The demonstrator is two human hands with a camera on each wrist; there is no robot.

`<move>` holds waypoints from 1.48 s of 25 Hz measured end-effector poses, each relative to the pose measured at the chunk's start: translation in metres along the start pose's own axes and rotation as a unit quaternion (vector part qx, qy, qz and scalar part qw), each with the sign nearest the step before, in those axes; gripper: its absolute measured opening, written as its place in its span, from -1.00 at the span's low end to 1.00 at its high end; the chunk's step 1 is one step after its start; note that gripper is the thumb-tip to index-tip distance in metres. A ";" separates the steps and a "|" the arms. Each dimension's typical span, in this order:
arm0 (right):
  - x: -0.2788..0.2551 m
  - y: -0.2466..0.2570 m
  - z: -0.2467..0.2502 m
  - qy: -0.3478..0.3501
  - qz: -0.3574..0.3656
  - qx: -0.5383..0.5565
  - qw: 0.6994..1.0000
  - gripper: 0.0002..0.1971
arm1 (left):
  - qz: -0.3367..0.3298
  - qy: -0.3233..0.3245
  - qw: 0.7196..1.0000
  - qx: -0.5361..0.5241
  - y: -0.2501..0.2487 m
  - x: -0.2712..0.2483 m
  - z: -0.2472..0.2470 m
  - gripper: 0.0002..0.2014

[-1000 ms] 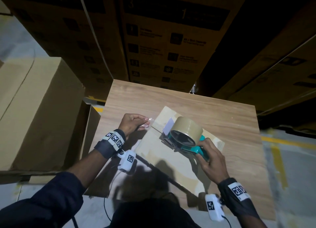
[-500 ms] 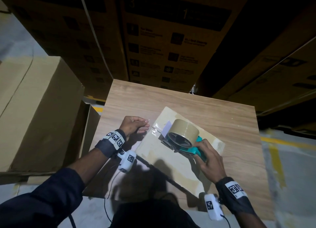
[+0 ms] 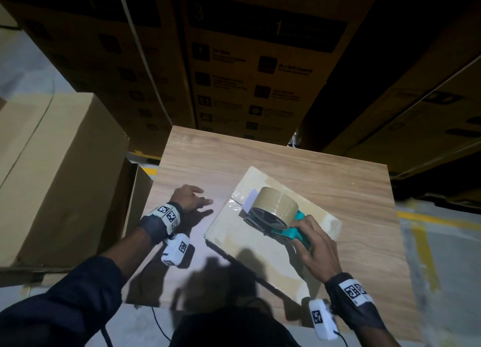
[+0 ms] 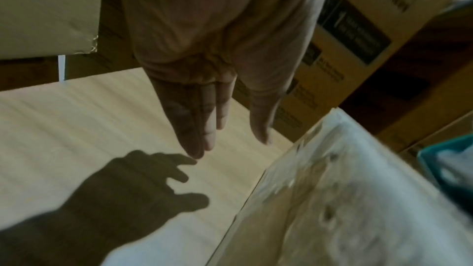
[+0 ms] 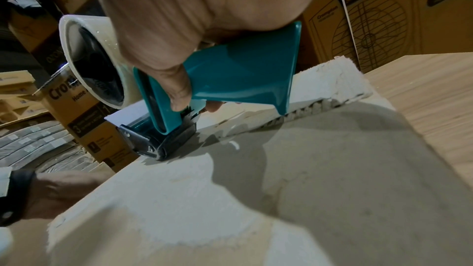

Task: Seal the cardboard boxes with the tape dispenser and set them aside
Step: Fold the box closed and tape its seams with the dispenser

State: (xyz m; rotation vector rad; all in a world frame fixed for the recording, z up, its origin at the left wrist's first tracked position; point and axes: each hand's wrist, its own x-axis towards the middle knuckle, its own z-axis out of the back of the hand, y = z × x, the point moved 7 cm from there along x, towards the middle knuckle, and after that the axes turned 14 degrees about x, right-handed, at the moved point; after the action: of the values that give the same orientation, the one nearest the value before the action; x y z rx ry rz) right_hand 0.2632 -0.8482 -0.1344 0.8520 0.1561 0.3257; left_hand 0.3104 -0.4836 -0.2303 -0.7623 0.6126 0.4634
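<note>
- While the right hand [image 3: 316, 253] grips the teal handle of the dispenser [image 3: 276, 216] with fingers curled around it, the left hand [image 3: 188, 199] holds nothing.
- The left hand has its fingers straight and slightly spread above the table [image 3: 260, 154]; the left wrist view shows its shadow on the wood below, the fingertips close to the surface. Contact cannot be confirmed.
- The dispenser carries a brown tape roll [image 3: 277, 206]. Its front roller end rests on the top of the box [image 3: 260, 253], near the far left corner.
- The box lies flat on the table, turned at an angle to the table edges. The right hand is over it; the left hand is just beside its left edge, apart from it.
- Large cartons [image 3: 260, 73] stand behind the table. Their printed panels are mostly too dim to read; the digits "3" and "1" show on one.
- In the right wrist view a carton [image 5: 76, 108] reads "Cro…" and "Home", the rest hidden by the dispenser.
</note>
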 end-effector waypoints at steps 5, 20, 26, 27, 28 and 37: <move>-0.002 0.001 0.001 -0.008 0.001 0.007 1.000 -0.44 | -0.209 0.043 0.975 0.059 -0.061 -0.055 0.000 -0.29; -0.004 0.005 0.000 -0.016 0.007 0.011 1.000 -0.46 | -0.259 -0.007 0.933 0.251 -0.051 -0.067 -0.055 -0.03; -0.003 0.006 0.002 -0.004 0.021 -0.003 1.000 -0.50 | -0.332 -0.121 0.812 0.464 -0.060 -0.081 -0.066 -0.03; -0.002 0.007 0.002 0.003 0.025 -0.005 1.000 -0.52 | -0.331 -0.136 0.805 0.473 -0.059 -0.080 -0.065 -0.03; -0.003 0.007 0.003 0.010 0.028 -0.006 1.000 -0.52 | -0.326 -0.144 0.800 0.482 -0.059 -0.082 -0.065 -0.03; -0.021 -0.008 0.033 0.020 0.013 -0.043 0.999 -0.51 | -0.296 -0.162 0.796 0.502 -0.056 -0.082 -0.065 -0.04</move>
State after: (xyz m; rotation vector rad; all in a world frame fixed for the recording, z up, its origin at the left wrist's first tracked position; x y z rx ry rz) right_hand 0.2541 -0.8832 -0.1188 0.7637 0.1665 0.3707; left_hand 0.2620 -0.5817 -0.1852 0.1827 0.1947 -0.3346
